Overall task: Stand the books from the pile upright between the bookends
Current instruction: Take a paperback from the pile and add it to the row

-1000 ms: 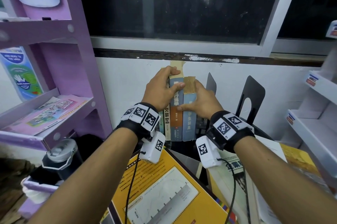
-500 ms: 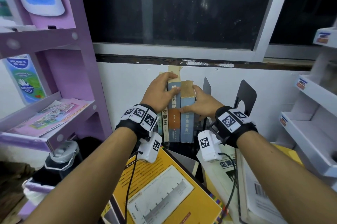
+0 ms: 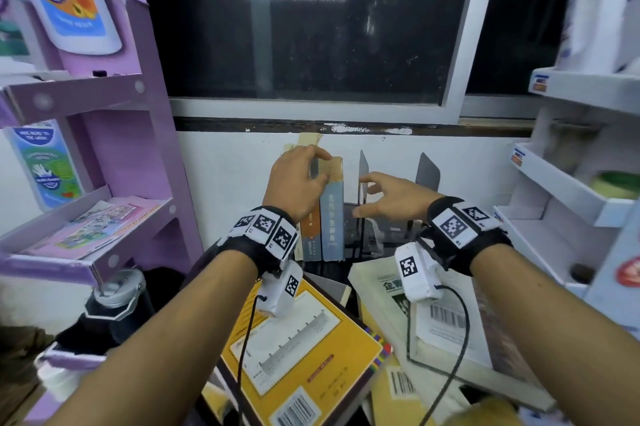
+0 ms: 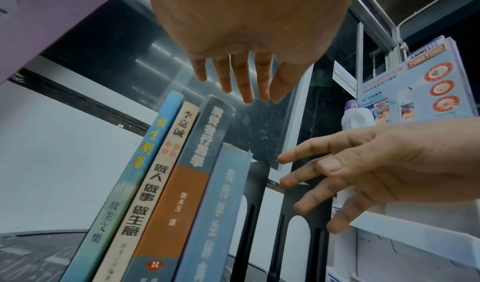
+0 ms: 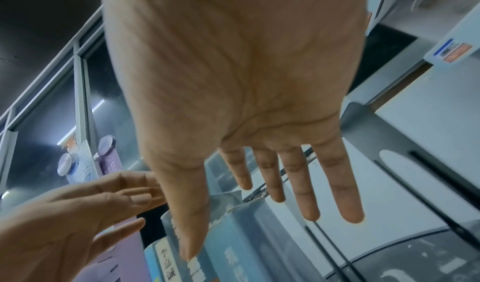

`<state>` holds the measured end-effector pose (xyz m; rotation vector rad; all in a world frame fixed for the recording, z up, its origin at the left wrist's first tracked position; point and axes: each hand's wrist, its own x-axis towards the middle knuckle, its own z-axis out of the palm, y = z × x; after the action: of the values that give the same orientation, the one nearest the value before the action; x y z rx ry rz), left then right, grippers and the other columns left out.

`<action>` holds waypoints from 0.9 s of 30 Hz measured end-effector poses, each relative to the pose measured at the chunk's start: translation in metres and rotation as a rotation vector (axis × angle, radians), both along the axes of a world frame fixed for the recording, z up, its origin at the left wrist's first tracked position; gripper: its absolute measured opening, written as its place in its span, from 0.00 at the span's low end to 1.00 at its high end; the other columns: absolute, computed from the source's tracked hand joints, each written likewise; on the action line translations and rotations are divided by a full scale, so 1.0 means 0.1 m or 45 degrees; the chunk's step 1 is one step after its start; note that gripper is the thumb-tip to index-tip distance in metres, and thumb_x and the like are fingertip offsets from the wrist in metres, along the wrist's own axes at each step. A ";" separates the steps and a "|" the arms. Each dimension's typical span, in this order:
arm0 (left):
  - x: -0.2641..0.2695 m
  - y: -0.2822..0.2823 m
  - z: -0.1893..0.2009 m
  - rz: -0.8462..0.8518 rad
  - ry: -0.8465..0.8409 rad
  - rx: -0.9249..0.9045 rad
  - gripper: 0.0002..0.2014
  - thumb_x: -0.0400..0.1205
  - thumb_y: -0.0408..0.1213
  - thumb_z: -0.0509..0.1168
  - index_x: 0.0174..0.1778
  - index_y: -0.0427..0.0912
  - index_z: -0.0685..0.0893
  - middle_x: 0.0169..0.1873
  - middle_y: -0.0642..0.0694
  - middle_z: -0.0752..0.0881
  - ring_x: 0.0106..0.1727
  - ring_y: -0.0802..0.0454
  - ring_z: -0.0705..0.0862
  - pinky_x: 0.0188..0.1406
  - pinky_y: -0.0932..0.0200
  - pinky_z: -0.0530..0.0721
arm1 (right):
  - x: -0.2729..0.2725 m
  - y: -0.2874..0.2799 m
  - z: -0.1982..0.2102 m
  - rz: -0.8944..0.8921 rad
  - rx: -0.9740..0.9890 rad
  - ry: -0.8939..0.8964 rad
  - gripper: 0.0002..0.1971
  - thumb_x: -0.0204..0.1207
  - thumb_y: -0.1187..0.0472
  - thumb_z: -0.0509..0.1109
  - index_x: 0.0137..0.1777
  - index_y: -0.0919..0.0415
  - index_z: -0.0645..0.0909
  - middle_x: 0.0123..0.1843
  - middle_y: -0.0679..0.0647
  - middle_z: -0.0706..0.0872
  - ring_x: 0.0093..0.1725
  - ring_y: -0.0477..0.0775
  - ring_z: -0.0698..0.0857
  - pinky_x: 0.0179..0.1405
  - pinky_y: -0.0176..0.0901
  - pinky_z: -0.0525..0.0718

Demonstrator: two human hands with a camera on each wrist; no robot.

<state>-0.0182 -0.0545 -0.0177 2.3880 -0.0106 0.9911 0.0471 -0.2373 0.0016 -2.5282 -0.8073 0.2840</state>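
Observation:
Several books stand upright against the wall: a blue book (image 3: pixel 331 217) on the right, then a dark and orange one (image 3: pixel 309 235). The left wrist view also shows the cream book (image 4: pixel 158 184) and the light blue book (image 4: pixel 145 173) further left. My left hand (image 3: pixel 298 179) hovers by the book tops with straight fingers (image 4: pixel 246 81), holding nothing. Spread open, my right hand (image 3: pixel 388 195) is just right of the blue book, in front of a black bookend (image 3: pixel 363 176). A second bookend (image 3: pixel 427 169) stands further right. The pile lies below: a yellow book (image 3: pixel 301 339) and a white book (image 3: pixel 440 318).
A purple shelf unit (image 3: pixel 152 134) stands close on the left, with a dark bottle (image 3: pixel 117 301) beneath it. White shelves (image 3: pixel 561 190) rise on the right. A dark window (image 3: pixel 311 27) sits above the wall behind the books.
Both hands have let go of the upright books. My right hand has drawn away to the right and spread open; my left hand has loosened and lifted off the spines.

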 end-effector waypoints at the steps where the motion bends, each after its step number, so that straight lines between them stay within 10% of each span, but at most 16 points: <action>1: -0.02 -0.06 -0.01 -0.026 0.026 0.013 0.12 0.79 0.36 0.66 0.58 0.46 0.83 0.59 0.48 0.83 0.63 0.50 0.77 0.65 0.53 0.72 | -0.02 -0.08 0.01 -0.007 -0.031 0.013 0.40 0.74 0.44 0.74 0.82 0.51 0.60 0.80 0.55 0.71 0.74 0.55 0.74 0.71 0.45 0.73; 22: 0.11 -1.36 -0.32 -0.409 1.261 0.071 0.40 0.80 0.62 0.60 0.82 0.44 0.57 0.81 0.45 0.63 0.81 0.42 0.62 0.78 0.47 0.63 | -0.22 -1.74 -0.26 -0.328 -0.418 0.272 0.44 0.74 0.36 0.68 0.84 0.51 0.52 0.85 0.54 0.59 0.81 0.56 0.64 0.74 0.47 0.65; 27: 0.12 -1.50 -0.35 -0.430 1.397 0.026 0.38 0.81 0.58 0.62 0.83 0.45 0.57 0.79 0.46 0.66 0.75 0.44 0.70 0.62 0.55 0.74 | -0.23 -1.88 -0.41 -0.331 -0.294 0.441 0.39 0.75 0.44 0.72 0.81 0.54 0.57 0.72 0.58 0.75 0.49 0.52 0.83 0.45 0.44 0.84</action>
<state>-0.0064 -0.2050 -0.0529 2.5145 -0.0167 -0.5230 0.0245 -0.4254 -0.0396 -2.6484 -0.3240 0.7372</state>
